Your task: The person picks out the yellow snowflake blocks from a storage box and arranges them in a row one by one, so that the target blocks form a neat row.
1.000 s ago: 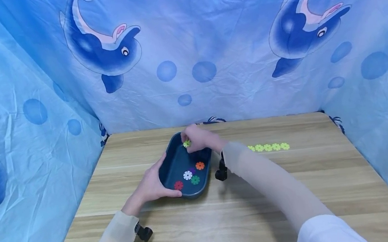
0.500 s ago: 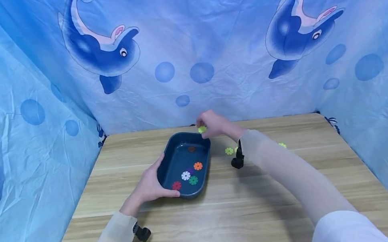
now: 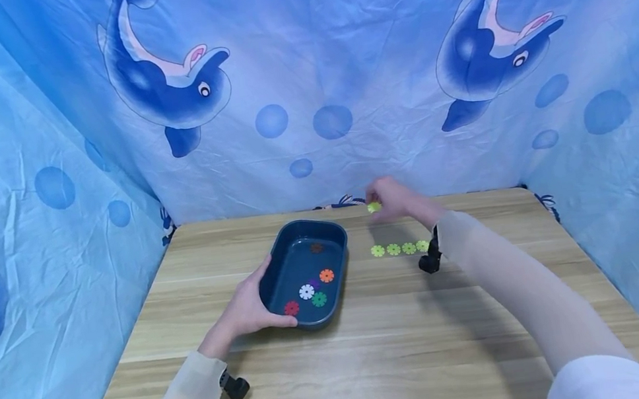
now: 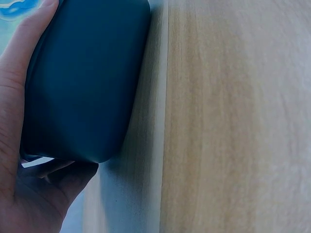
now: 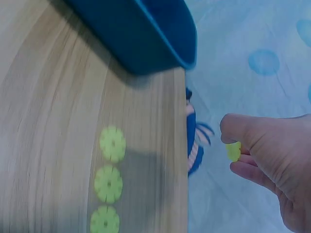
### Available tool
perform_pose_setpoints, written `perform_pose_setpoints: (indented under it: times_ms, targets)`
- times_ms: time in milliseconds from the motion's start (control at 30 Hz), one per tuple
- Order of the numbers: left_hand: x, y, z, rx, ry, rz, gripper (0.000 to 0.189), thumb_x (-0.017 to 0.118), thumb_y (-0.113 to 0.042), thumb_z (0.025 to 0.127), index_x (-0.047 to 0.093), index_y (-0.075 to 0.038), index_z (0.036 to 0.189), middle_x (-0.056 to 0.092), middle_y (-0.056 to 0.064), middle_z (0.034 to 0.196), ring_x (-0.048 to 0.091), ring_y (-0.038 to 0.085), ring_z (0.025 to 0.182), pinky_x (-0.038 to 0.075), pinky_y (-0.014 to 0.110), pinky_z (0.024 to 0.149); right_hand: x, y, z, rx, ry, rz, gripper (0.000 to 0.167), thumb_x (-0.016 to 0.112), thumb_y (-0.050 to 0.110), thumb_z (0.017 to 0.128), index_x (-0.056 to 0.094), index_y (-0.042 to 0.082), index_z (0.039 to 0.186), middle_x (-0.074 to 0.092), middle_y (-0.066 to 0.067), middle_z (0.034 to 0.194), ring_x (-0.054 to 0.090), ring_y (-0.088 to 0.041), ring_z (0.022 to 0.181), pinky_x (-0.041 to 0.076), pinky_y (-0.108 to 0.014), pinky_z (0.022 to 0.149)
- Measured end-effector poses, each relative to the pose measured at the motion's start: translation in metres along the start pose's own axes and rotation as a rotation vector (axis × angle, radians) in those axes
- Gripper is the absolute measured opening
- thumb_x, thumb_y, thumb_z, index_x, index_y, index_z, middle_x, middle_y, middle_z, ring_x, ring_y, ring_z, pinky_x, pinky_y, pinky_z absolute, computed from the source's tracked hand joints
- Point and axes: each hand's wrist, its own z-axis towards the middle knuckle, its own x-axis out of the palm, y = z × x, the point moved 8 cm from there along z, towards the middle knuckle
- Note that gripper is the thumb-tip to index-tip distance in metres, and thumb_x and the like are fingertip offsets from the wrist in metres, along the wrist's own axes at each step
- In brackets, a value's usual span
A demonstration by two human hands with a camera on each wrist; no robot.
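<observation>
Blue cloth (image 3: pixel 338 57) all round, creased and printed with dolphins and bubbles, walling in the pale wood-grain worktop (image 3: pixel 374 352) on three sides. Sitting on it, left of centre, is the dark blue tray (image 3: pixel 280 271), a smooth plastic tub with rounded corners. The left hand (image 3: pixel 246 311) grips its near-left corner, thumb over the rim, fingers wrapped along the outer wall; from the left wrist view the fingertips are tucked under the tub and hard to make out.

Inside the tray lie flat snowflake discs with notched edges: an orange one (image 3: pixel 326 275), a white one (image 3: pixel 306 291), a green one (image 3: pixel 319 299), a red one (image 3: pixel 291 307), and a dim brownish one (image 3: pixel 316 248) near the far end. A purple piece seems to sit under the white one, mostly hidden.

Over to the right, the right hand (image 3: pixel 394 198) hovers above the far edge of the worktop, thumb and fingertips pinching a yellow-green disc (image 3: pixel 374 207). Only a sliver of that disc shows between the fingers, and the right wrist view is blurred. Below it, on the wood, a row of yellow-green discs (image 3: pixel 400 249) lies flat, just beside the tray; the row's right end is cut off behind the wrist and its black camera mount (image 3: pixel 430 259).
</observation>
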Motion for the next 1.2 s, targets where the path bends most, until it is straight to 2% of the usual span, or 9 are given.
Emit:
perform_pose_setpoints:
  times_ms: [133, 233, 400, 800, 1067, 1200]
  targets:
    - [0.0, 0.0, 0.0, -0.005, 0.0, -0.003, 0.148, 0.103, -0.052, 0.06, 0.014, -0.013, 0.172, 0.033, 0.022, 0.172, 0.046, 0.046, 0.15, 0.045, 0.067, 0.117, -0.002, -0.019, -0.01, 0.013, -0.014, -0.033, 0.034, 0.089, 0.022, 0.082, 0.075, 0.001, 0.105, 0.077, -0.016, 0.108, 0.072, -0.032, 0.104, 0.062, -0.046, 0.097]
    - [0.001, 0.001, 0.0, -0.011, 0.001, 0.002, 0.148, 0.103, -0.052, 0.06, 0.014, -0.014, 0.172, 0.033, 0.022, 0.172, 0.046, 0.046, 0.149, 0.045, 0.067, 0.117, -0.002, -0.029, -0.017, 0.011, -0.028, -0.039, 0.03, 0.088, 0.018, 0.081, 0.076, 0.001, 0.103, 0.077, -0.017, 0.106, 0.072, -0.033, 0.103, 0.062, -0.047, 0.096]
    - [0.0, 0.001, 0.001, 0.002, -0.002, 0.016, 0.148, 0.102, -0.055, 0.061, 0.014, -0.012, 0.172, 0.034, 0.024, 0.171, 0.046, 0.047, 0.149, 0.045, 0.067, 0.117, -0.004, -0.041, -0.027, 0.015, -0.039, -0.03, 0.027, 0.085, 0.011, 0.08, 0.076, 0.0, 0.103, 0.077, -0.017, 0.104, 0.072, -0.034, 0.101, 0.062, -0.049, 0.095]
    - [0.001, 0.002, 0.001, 0.003, -0.006, 0.005, 0.15, 0.103, -0.054, 0.058, 0.015, -0.014, 0.172, 0.034, 0.022, 0.172, 0.044, 0.046, 0.151, 0.044, 0.067, 0.118, -0.013, -0.064, -0.051, 0.072, -0.048, -0.03, 0.027, 0.086, 0.012, 0.08, 0.076, -0.001, 0.102, 0.075, -0.017, 0.099, 0.069, -0.031, 0.093, 0.061, -0.051, 0.09]
    - [0.001, 0.001, 0.001, 0.001, -0.006, 0.007, 0.15, 0.103, -0.055, 0.058, 0.015, -0.013, 0.172, 0.034, 0.023, 0.172, 0.045, 0.046, 0.151, 0.044, 0.067, 0.118, -0.009, -0.082, -0.065, 0.078, -0.046, -0.03, 0.023, 0.086, 0.01, 0.079, 0.075, 0.0, 0.097, 0.072, -0.013, 0.088, 0.062, -0.024, 0.081, 0.058, -0.046, 0.08]
    - [0.001, 0.002, 0.001, 0.001, -0.003, 0.01, 0.15, 0.103, -0.055, 0.059, 0.015, -0.013, 0.172, 0.034, 0.023, 0.172, 0.045, 0.046, 0.15, 0.045, 0.067, 0.117, -0.008, -0.092, -0.074, 0.09, -0.052, -0.052, 0.022, 0.087, 0.01, 0.079, 0.075, 0.0, 0.096, 0.072, -0.014, 0.087, 0.063, -0.023, 0.08, 0.058, -0.046, 0.08]
